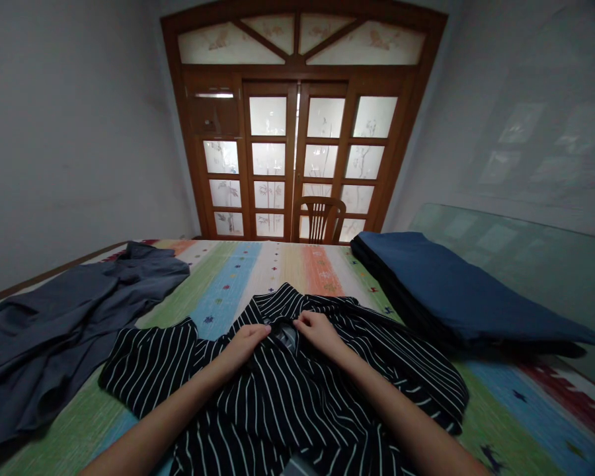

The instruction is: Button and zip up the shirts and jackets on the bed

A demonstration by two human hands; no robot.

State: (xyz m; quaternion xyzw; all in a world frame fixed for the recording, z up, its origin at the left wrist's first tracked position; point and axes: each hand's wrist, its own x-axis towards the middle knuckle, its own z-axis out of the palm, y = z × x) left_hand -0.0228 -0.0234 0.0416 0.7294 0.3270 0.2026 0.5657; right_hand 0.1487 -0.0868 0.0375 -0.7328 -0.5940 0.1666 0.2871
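Note:
A black shirt with white stripes (pixel 287 383) lies spread before me, its collar pointing away and its sleeves out to both sides. At the left of the neck opening, my left hand (pixel 248 340) pinches the shirt's edge between thumb and fingers. My right hand (pixel 318 330) grips the opposite edge of the collar, fingers curled in. Between the two hands the neck opening shows a small grey patch of the inside. A grey strip shows at the bottom edge of the view, too little of it to name.
A striped, patterned cloth (pixel 238 264) covers the surface under the shirt. On the left lies a crumpled dark grey garment (pixel 79 311). Folded blue and black cloths (pixel 446 284) are stacked at the right, beside a pale green panel (pixel 515 244). A wooden chair (pixel 320 215) stands beyond, before glazed doors.

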